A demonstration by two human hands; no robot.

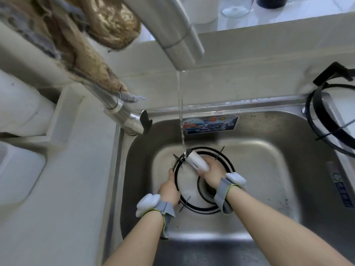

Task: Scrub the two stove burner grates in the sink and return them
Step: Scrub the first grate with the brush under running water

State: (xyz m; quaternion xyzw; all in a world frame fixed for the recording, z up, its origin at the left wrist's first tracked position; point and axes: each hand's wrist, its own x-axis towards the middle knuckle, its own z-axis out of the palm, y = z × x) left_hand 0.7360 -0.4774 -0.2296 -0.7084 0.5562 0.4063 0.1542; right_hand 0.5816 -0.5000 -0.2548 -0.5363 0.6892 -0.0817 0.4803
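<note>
Sink: steel basin, wet, holding the work in progress
First grate: black ring with short prongs, sitting inside the sink over the drain; whether it is lying flat or being tipped up on its left side cannot be told
Left hand: fingers are curling round the left rim of the first grate and gripping it
Right hand: grasping the white handle of a brush, reaching across the middle of the ring
Brush contact: the head end is meeting the far-left part of the ring – bristles too blurred to make out
Faucet: spout is hanging over the basin, with the water stream running down and landing right at the brush head
Second grate: black, sitting out of the basin on the sink's right rim and counter, well apart from both hands, partly cut off by the picture edge
Wristbands: a grey band with a white unit is sitting on each wrist – left, right
Sticker: coloured label is sticking to the back wall of the sink, behind the stream
Cloth: brownish rag is hanging over the pipe at upper left
</note>
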